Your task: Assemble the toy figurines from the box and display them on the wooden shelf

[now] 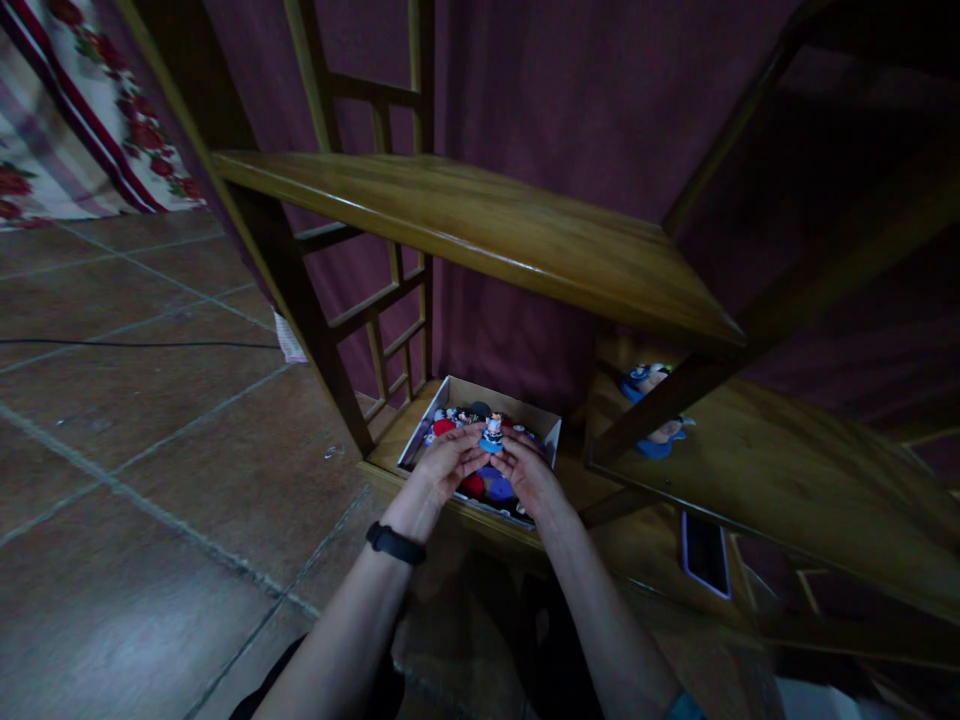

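Between my two hands is a small toy figurine [493, 431] on a blue round base, held upright by the fingertips. My left hand [453, 459] grips it from the left and wears a dark band at the wrist. My right hand [527, 470] closes on it from the right. Just below and behind the hands sits an open white cardboard box [551, 441], full of several more figurines with red, purple and dark bases. My forearms hide part of the box's front.
A wooden shelf board [480, 215] spans above the box. On the right-hand shelf stand more figurines [656, 440] with blue bases. A phone [705, 553] lies on the lower shelf. Lattice panels [382, 300] close the left side; a cable [135, 344] crosses the tiled floor.
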Motion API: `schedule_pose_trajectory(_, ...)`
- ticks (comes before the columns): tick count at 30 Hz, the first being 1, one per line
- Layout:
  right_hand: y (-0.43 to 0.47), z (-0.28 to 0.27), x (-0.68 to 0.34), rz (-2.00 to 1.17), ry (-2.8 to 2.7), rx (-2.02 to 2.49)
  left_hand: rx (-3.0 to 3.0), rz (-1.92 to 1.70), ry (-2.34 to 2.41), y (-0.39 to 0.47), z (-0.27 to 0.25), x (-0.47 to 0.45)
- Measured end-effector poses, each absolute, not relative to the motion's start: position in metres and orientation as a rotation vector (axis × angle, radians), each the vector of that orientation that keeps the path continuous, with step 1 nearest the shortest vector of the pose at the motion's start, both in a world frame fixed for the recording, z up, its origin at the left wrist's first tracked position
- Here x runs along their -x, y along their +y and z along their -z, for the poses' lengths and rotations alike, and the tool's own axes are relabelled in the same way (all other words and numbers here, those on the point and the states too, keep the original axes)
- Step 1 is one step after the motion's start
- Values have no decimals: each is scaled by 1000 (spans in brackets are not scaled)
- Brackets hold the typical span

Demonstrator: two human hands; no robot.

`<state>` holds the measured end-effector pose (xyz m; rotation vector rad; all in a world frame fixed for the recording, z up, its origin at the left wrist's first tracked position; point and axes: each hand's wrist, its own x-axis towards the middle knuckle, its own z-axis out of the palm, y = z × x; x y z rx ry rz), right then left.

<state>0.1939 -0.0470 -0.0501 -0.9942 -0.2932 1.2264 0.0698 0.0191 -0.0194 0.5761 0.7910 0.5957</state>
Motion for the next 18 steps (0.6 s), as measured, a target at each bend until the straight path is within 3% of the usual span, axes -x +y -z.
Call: schedule_pose_trajectory(18,-48,45,-187,-1127,-362,1031,-599,-708,830,17,24,-74)
